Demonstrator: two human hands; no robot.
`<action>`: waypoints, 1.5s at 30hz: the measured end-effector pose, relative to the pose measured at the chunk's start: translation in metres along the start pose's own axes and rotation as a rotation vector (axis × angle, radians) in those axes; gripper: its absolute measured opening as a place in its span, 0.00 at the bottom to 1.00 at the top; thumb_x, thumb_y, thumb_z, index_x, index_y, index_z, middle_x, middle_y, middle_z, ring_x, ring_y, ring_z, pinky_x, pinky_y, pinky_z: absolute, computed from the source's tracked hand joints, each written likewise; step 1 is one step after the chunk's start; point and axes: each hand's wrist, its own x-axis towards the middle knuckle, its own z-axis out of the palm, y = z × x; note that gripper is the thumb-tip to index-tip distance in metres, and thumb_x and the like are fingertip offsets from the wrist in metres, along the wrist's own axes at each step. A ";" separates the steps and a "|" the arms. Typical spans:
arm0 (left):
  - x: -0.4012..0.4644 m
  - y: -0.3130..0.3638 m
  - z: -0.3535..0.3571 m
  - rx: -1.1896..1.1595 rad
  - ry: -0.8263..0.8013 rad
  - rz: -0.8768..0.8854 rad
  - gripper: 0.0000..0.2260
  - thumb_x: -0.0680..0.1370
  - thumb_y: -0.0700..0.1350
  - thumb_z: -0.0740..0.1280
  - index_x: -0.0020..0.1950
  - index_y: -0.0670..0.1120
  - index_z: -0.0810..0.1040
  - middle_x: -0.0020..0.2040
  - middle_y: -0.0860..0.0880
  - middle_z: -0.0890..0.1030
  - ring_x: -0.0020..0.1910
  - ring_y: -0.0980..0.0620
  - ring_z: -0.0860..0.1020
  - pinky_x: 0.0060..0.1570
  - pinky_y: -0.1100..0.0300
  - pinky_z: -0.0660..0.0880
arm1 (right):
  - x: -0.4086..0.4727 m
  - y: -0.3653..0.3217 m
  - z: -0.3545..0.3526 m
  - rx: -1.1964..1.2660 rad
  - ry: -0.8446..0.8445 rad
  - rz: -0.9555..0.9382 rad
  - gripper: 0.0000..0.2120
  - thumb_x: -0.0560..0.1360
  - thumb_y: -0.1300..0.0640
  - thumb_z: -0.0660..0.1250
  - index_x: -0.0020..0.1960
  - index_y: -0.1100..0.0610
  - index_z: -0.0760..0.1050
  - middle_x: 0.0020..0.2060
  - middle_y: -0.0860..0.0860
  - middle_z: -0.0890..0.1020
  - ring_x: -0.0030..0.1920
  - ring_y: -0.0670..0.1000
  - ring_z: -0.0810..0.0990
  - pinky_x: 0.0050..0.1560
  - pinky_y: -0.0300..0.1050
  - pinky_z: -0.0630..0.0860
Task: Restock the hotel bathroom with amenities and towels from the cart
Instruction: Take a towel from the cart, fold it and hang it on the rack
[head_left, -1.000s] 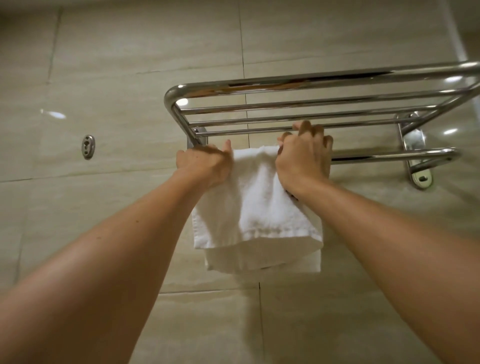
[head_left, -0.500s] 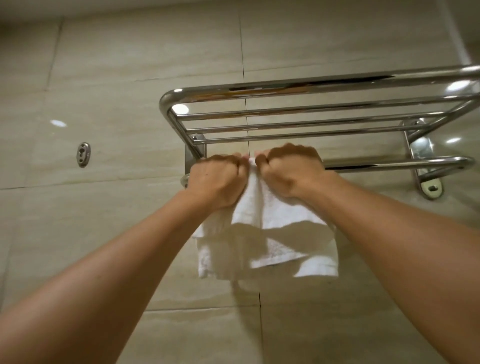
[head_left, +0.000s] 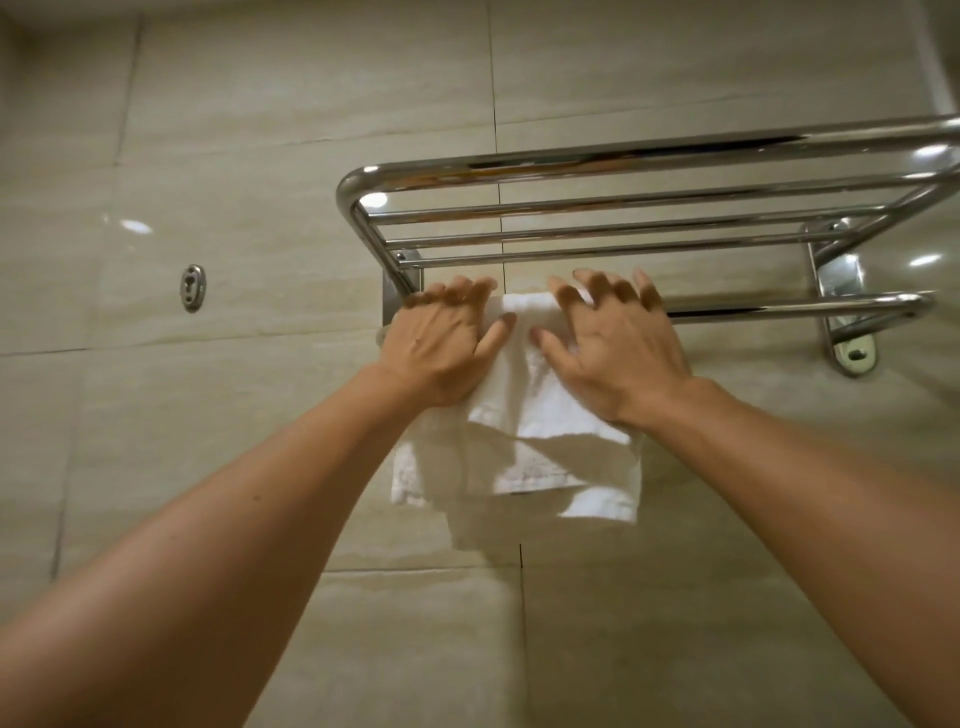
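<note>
- White towel (head_left: 524, 415) hangs over the lower bar (head_left: 779, 309) of a chrome towel rack (head_left: 623, 161), at the bar's left end, near the rack's left wall bracket (head_left: 400, 291).
- Towel is folded over the bar; its front layer ends above the back layer, and the bottom edges sit uneven, with the right corner hanging lower.
- Left hand (head_left: 441, 343) lies flat on the towel's upper left part, fingers (head_left: 457, 291) spread and reaching up over the bar. Nothing gripped; palm rests on the cloth.
- Right hand (head_left: 618, 348) lies flat on the towel's upper right part, fingers (head_left: 597, 286) splayed and slightly bent over the bar. No pinch or curl round the cloth; it only presses.
- Thumbs point inward toward each other, with a strip of towel showing between them.
- Both forearms come up from the bottom corners of the view.
- Rack's upper shelf of thin rails is bare; right bracket (head_left: 841, 291) is fixed to the beige tiled wall (head_left: 260, 130).
- Small metal wall hook plate (head_left: 192, 287) sits well left of the rack.
</note>
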 end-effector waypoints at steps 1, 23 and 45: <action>-0.006 0.001 0.002 0.012 0.015 0.014 0.30 0.79 0.64 0.43 0.74 0.50 0.63 0.69 0.45 0.72 0.65 0.43 0.72 0.64 0.47 0.68 | -0.004 -0.002 0.000 0.013 0.023 0.031 0.33 0.79 0.34 0.46 0.79 0.49 0.58 0.76 0.55 0.63 0.75 0.57 0.61 0.78 0.59 0.51; -0.104 0.025 0.012 -0.984 0.123 -0.691 0.54 0.58 0.53 0.84 0.75 0.57 0.53 0.64 0.52 0.74 0.61 0.51 0.76 0.58 0.55 0.77 | -0.052 -0.059 -0.013 -0.187 0.260 -0.349 0.25 0.64 0.62 0.72 0.61 0.56 0.75 0.51 0.57 0.77 0.44 0.59 0.75 0.41 0.52 0.68; -0.107 0.084 0.011 -0.457 -0.160 -0.839 0.07 0.76 0.51 0.68 0.48 0.48 0.78 0.50 0.47 0.81 0.50 0.43 0.80 0.47 0.55 0.77 | -0.052 -0.055 -0.017 0.121 0.385 -0.329 0.15 0.62 0.71 0.71 0.42 0.58 0.71 0.35 0.55 0.73 0.33 0.56 0.68 0.35 0.47 0.60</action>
